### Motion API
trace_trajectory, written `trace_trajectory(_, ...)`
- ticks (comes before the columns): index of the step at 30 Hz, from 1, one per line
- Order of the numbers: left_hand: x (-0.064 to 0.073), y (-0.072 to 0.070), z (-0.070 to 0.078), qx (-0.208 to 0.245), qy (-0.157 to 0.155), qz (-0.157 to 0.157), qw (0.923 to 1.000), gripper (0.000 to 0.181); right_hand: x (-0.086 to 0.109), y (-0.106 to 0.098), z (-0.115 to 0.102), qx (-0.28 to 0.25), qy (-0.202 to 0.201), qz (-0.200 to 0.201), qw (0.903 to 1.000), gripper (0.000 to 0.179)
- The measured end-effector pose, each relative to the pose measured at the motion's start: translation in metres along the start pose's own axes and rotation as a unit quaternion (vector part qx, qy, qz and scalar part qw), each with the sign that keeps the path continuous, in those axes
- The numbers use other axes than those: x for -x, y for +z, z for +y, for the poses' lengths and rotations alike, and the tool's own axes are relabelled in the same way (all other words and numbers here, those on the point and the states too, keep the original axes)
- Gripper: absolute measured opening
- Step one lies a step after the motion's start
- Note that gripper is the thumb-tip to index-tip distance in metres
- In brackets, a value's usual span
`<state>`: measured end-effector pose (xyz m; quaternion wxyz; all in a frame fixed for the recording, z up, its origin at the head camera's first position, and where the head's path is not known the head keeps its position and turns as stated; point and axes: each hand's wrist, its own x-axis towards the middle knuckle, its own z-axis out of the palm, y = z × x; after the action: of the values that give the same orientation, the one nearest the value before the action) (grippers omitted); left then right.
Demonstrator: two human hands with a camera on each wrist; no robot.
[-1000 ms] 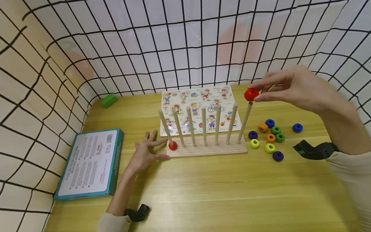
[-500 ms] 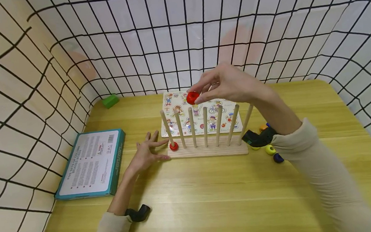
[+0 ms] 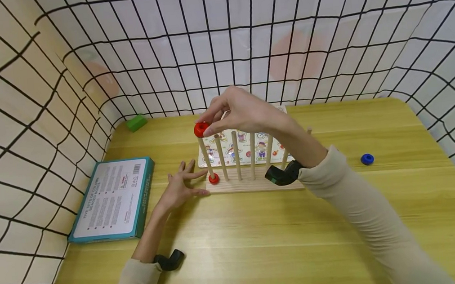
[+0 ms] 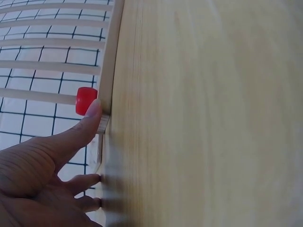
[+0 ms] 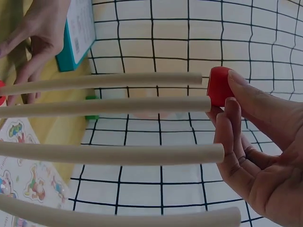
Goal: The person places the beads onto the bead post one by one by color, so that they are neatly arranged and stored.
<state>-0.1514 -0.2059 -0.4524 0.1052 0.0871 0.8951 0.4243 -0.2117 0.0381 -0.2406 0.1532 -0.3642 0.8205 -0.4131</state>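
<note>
My right hand [image 3: 241,111] pinches a red bead [image 3: 200,129] between thumb and fingers, right at the top of the leftmost peg [image 3: 206,155] of the wooden peg rack [image 3: 247,185]. In the right wrist view the pinched bead [image 5: 219,86] shows just past that peg's tip. Another red bead [image 3: 213,179] sits at the bottom of the same peg. My left hand [image 3: 178,189] lies with fingers spread at the rack's left end. Its thumb touches the base beside the lower bead [image 4: 86,100] in the left wrist view. The right forearm hides the rack's right part and most loose beads.
Behind the rack lies a picture board [image 3: 248,151] with printed figures. A blue bead [image 3: 367,159] is on the table to the right. A teal-edged box [image 3: 112,199] lies at left, and a green block [image 3: 136,122] sits at the back left. Black wire mesh [image 3: 227,43] surrounds the table.
My right hand has carried the red bead leftward from above the rightmost peg to the leftmost peg's top. The right forearm now covers most loose beads. My left hand stays in place.
</note>
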Motion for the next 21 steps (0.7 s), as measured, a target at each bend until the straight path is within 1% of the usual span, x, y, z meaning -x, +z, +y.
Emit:
trace_trajectory(10,0.000,0.000,0.001,0.005,-0.001,0.000,1.0000,0.063,-0.006,0.009,-0.003,0.025,0.014,-0.024,0.9993,0.028)
trace_trajectory(16,0.000,0.000,0.001,0.009,-0.002,-0.001,1.0000,0.062,-0.008,0.012,-0.001,0.048,0.014,-0.027,0.9984,0.028)
trace_trajectory(21,0.000,0.000,0.001,0.009,-0.002,0.000,1.0000,0.062,-0.005,0.010,0.004,0.058,0.016,-0.023,0.9979,0.030)
